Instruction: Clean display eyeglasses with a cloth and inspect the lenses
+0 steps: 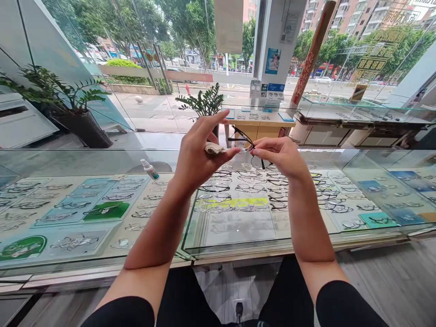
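Above the glass counter, my right hand (279, 154) pinches a pair of dark-framed eyeglasses (242, 133) by the rim, fingers closed. The temples point up and to the left, and one hangs below my fingers. My left hand (200, 147) holds a crumpled off-white cloth (214, 149) tucked against the palm at the base of the thumb. Its thumb tip reaches a lens of the eyeglasses, while the index finger stretches out above them. Part of the cloth is hidden inside the left hand.
Under my arms is a glass display counter (238, 236) with many eyeglasses inside. A small white spray bottle (150, 169) stands on it to the left. Potted plants (81, 127) stand beyond, before a window. Another display case (340, 118) is at the far right.
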Demonstrator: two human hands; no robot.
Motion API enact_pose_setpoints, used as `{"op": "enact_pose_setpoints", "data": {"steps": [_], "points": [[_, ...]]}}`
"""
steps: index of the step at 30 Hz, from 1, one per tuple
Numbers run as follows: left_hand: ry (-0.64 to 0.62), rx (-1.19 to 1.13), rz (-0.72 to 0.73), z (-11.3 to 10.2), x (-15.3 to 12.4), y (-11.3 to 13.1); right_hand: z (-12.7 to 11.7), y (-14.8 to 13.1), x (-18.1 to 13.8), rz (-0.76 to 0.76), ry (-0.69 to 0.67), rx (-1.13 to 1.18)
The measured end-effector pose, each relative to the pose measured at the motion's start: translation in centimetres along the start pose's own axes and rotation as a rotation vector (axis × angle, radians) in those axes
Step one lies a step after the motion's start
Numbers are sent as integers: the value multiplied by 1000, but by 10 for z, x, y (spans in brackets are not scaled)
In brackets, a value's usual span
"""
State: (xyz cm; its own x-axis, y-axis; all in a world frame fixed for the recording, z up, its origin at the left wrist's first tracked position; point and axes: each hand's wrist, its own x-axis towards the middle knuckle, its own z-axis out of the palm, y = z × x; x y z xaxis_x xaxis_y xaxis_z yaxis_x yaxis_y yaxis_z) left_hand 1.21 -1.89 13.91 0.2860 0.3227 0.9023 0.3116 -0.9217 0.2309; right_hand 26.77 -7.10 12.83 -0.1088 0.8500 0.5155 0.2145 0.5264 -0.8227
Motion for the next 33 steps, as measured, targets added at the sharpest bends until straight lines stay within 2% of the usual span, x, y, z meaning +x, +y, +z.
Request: {"op": "enact_pose_setpoints", "data": {"steps": [2,4,8,12,16,18,20,23,25,27,29,31,33], "points": [[100,35,-51,2,-6,9,6,9,-12,30,92,-19],[146,6,-138,10,-20,23,17,15,-30,32,202,-54],[-95,-275,-479,34,-65,60,51,20,-72,-68,426,-289],[-146,-464,-748,57,-109,84,87,29,-115,-157,532,-575],[-152,-457,-844,63,-135,90,107,37,-151,-123,492,-659],[-214,-388,-824,62,-137,86,107,37,-165,-100,456,-638],[-343,-281,-753,60,-130,77,99,37,-177,-78,427,-587],[-661,-52,-589,60,-107,55,72,45,-192,6,454,-557],[-819,140,-485,63,-87,39,48,59,-203,111,492,-606],[-919,288,-384,69,-67,26,24,74,-216,254,516,-640],[-1027,350,-298,78,-51,16,4,87,-235,387,477,-617],[-1123,397,-254,90,-43,8,-9,97,-258,469,426,-588],[-1158,421,-244,103,-42,2,-15,102,-284,534,406,-572]]}}
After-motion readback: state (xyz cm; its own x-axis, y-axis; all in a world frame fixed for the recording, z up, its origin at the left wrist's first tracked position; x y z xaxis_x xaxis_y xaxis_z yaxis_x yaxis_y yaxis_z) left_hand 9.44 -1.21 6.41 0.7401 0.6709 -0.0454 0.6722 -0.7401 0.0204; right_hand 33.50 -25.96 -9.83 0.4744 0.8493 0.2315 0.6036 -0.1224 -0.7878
